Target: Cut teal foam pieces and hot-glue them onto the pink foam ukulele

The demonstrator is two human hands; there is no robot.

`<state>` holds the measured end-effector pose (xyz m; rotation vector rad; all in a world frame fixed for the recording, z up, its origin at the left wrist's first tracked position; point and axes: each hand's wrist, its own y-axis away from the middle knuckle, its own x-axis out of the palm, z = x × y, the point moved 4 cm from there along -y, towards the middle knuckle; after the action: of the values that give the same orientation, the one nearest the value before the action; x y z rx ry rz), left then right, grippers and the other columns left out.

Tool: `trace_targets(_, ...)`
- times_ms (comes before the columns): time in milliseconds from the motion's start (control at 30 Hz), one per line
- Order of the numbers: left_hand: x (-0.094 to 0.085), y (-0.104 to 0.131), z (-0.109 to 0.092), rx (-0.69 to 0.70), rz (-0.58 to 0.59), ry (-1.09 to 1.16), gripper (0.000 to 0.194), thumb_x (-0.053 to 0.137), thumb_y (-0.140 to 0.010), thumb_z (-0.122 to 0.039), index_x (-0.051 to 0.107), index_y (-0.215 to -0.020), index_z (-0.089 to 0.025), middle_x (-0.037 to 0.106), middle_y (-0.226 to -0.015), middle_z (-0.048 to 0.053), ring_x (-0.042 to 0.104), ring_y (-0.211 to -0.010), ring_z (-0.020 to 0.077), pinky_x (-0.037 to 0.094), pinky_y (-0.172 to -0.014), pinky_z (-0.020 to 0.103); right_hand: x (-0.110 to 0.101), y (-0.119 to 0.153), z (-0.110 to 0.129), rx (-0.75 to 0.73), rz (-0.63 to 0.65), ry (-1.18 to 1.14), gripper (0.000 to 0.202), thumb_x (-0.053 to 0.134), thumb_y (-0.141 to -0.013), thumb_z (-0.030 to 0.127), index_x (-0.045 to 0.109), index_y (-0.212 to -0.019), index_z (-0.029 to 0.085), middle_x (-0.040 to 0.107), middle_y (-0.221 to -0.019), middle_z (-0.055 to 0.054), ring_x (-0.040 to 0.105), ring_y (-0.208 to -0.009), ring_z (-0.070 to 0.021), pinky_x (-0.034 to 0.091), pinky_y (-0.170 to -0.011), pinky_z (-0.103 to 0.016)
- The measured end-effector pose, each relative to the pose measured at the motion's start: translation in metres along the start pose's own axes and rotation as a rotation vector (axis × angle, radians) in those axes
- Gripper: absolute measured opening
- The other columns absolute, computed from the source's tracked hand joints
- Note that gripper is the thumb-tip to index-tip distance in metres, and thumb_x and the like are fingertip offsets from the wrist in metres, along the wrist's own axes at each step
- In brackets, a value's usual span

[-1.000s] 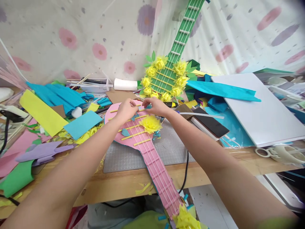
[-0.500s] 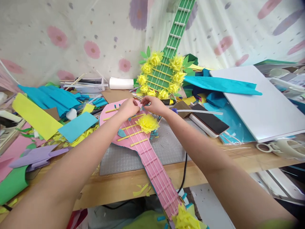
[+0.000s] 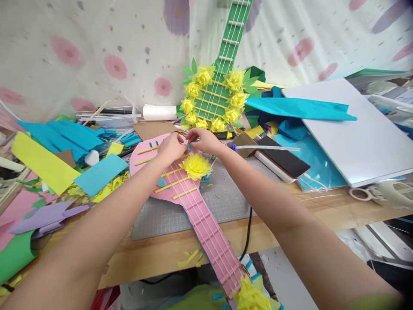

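A pink paper guitar [image 3: 211, 230] with white strings and yellow strips lies slanted, its neck pointing toward me over the table edge. My left hand [image 3: 172, 149] is closed in a pinch above the far end of its body. Facing it, my right hand [image 3: 204, 141] has its fingertips pinched at a small blue paper piece [image 3: 189, 147]; what my left fingers hold is hidden. Just below my hands sits a yellow paper flower [image 3: 196, 166] on the guitar's right side. A blue paper leaf [image 3: 161, 181] lies to the left, partly behind my wrist.
Behind stands a green paper guitar [image 3: 211, 103] ringed with yellow flowers. Under the pink one is a grey cutting mat [image 3: 155, 221]. Coloured paper sheets [image 3: 45, 161] crowd the left. A black-topped device [image 3: 284, 157], a white board [image 3: 348, 133] and scissors [image 3: 360, 193] are at right.
The view has shifted slightly, so most things sit a little further left. Both hands stay pinched together over the guitar body, with only small finger movement.
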<state>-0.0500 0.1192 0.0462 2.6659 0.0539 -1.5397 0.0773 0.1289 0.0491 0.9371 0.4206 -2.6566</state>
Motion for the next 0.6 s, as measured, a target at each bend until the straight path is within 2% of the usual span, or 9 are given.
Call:
trace_targets(333, 0.0003, 0.0012, -0.0033, -0.012, 0.008, 0.011, 0.02, 0.061, -0.064, -0.029, 0.058, -0.083, -0.021, 0.071, -0.094, 0.006, 0.065, -0.087, 0.0229, 0.046, -0.068, 0.03, 0.0004, -0.0013, -0.0027, -0.005, 0.013, 0.01, 0.026, 0.05, -0.065, 0.002, 0.062, -0.086, 0.014, 0.067, -0.082, -0.003, 0.061, -0.077, -0.0136, 0.045, -0.07, -0.025)
trace_targets(467, 0.0005, 0.0012, -0.0035, -0.004, 0.008, 0.029, 0.015, 0.058, -0.066, -0.027, 0.06, -0.08, -0.021, 0.071, -0.089, 0.006, 0.066, -0.087, 0.0231, 0.047, -0.069, 0.029, -0.0006, -0.0003, -0.001, -0.009, 0.01, 0.016, 0.026, 0.051, -0.065, 0.002, 0.062, -0.086, 0.013, 0.067, -0.083, -0.003, 0.062, -0.079, -0.0142, 0.046, -0.072, -0.026)
trace_targets(600, -0.002, 0.0017, -0.0044, 0.003, -0.007, 0.049, 0.018, 0.054, -0.071, -0.032, 0.062, -0.083, -0.021, 0.071, -0.092, 0.008, 0.065, -0.091, 0.0247, 0.047, -0.073, 0.031, -0.0008, -0.0004, -0.0021, -0.002, 0.008, 0.013, 0.029, 0.05, -0.064, 0.001, 0.062, -0.087, 0.013, 0.067, -0.083, -0.003, 0.062, -0.079, -0.0141, 0.046, -0.073, -0.026)
